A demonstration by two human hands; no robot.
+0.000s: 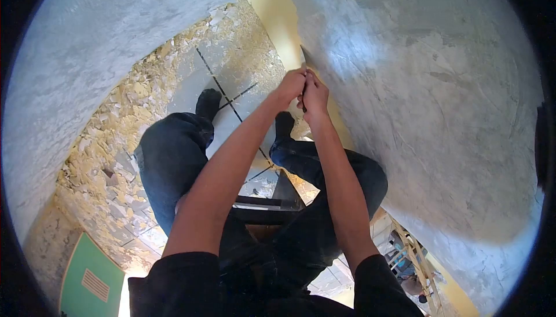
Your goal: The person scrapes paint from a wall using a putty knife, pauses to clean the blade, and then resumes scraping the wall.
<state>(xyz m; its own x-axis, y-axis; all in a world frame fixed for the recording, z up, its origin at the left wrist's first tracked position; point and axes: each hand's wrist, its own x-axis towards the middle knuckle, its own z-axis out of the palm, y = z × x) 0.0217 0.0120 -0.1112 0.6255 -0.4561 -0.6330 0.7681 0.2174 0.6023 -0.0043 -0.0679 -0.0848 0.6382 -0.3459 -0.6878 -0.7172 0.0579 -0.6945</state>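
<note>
Both hands are together at the upper middle, against the lower part of the grey wall (pixel 417 108). My left hand (pixel 291 85) and my right hand (pixel 314 94) are closed round the handle of a scraper (pixel 303 56). Its thin dark blade points up and touches the wall where the grey surface meets a yellow strip (pixel 278 18). The dark handle end shows below the fingers. Most of the handle is hidden by the hands.
Flakes of yellow and grey debris (pixel 110 149) cover the tiled floor (pixel 191 85) along the left wall (pixel 87 44). My legs are bent on either side of a low seat. A green panel (pixel 87 276) stands lower left; wooden pieces (pixel 417 259) lie lower right.
</note>
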